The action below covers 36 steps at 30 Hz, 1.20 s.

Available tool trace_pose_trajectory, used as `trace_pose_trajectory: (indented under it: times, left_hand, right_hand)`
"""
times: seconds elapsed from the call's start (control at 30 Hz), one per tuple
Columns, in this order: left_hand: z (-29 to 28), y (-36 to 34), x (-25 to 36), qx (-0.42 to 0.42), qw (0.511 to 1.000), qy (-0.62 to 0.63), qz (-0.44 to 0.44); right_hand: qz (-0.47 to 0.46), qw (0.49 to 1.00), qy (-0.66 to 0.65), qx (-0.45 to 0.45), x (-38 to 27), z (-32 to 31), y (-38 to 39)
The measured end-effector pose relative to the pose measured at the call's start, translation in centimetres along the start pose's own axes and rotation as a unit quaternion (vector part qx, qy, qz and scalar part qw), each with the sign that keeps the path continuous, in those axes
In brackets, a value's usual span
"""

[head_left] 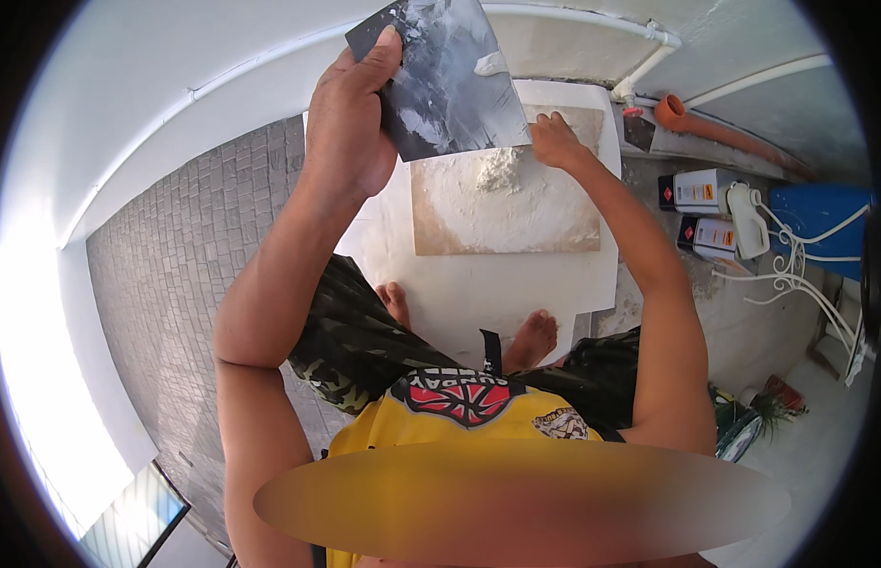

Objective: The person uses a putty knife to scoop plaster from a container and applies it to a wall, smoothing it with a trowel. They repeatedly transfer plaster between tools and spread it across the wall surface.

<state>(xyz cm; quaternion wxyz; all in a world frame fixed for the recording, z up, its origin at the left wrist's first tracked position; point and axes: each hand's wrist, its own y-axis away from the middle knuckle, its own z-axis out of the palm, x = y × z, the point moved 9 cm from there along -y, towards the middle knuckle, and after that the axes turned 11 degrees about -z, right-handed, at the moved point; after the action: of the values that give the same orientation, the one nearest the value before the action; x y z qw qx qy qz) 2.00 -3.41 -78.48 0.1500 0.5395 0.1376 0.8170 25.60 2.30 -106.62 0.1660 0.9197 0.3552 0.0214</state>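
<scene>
My left hand (360, 123) grips a dark rectangular plate (450, 80) by its left edge, thumb lying on its face. White paste is smeared across the plate, with a small lump near its right side. Beside the plate's lower right corner, my right hand (557, 142) is closed. Whatever its fingers hold, if anything, I cannot make out. Below the plate, a brown board (440, 239) lies on white sheeting, spread with white powdery material. A heap of white paste (498, 170) sits on this board, partly hidden behind the plate.
My bare feet (533, 341) are on the white sheeting (459, 293). At right stand two metal cans (696, 191), a white jug (746, 220), a blue container (814, 222) and curled white metalwork (791, 270). An orange pipe (724, 137) runs along the wall. Grey paving (185, 237) lies at left.
</scene>
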Motion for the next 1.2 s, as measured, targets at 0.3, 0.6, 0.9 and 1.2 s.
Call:
trace_pose_trajectory:
  times: [0.3,0.6,0.9,1.2]
  left_hand:
    - [-3.2,0.4,1.8,0.055,0.997,0.016,0.057]
    - [-3.7,0.9,1.8,0.040,0.997,0.036,0.053]
    - [-3.1,0.3,1.1,0.022,0.999,0.026,0.029]
    - [-2.8,0.2,0.7,0.025,0.999,0.008,0.023]
  right_hand:
    - [-0.019,0.988,-0.075,0.130,-1.0,2.1,4.5]
    - [-0.038,0.994,0.056,0.086,-7.0,7.3,7.8]
    - [0.045,0.999,-0.023,0.011,-1.3,2.7,4.6]
    - [-0.051,0.996,-0.069,0.028,-0.8,3.2,3.5]
